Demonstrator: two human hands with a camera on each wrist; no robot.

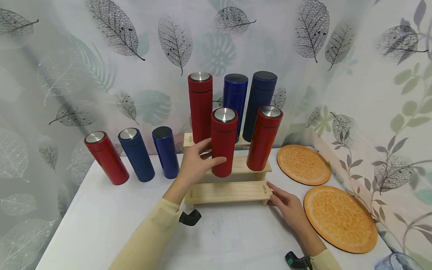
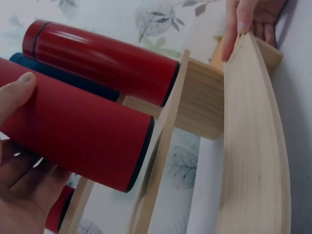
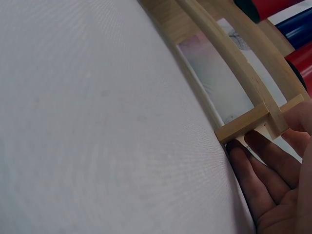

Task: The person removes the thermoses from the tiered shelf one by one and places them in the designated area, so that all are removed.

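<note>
My left hand point(image 1: 197, 161) grips a matte red vacuum flask point(image 1: 224, 142) with a silver lid, thumb on the near side and fingers behind. The flask is upright, its black base point(image 2: 141, 156) close to the middle step of a three-tier wooden stand point(image 1: 228, 192). My right hand point(image 1: 286, 202) holds the right end of the lowest step, with fingers around the end board point(image 3: 248, 122). On the middle step, a glossy red flask point(image 1: 264, 139) stands at the right. The top step bears another red flask point(image 1: 201, 107), a glossy blue flask point(image 1: 234, 92) and a dark blue flask point(image 1: 259, 105).
Left of the stand, a red flask point(image 1: 107, 158), a dark blue flask point(image 1: 137, 155) and a glossy blue flask point(image 1: 166, 152) stand in a row on the white table point(image 1: 108, 222). Two round orange mats point(image 1: 340, 218) lie at the right. A clear glass point(image 1: 399, 262) is at the lower right corner.
</note>
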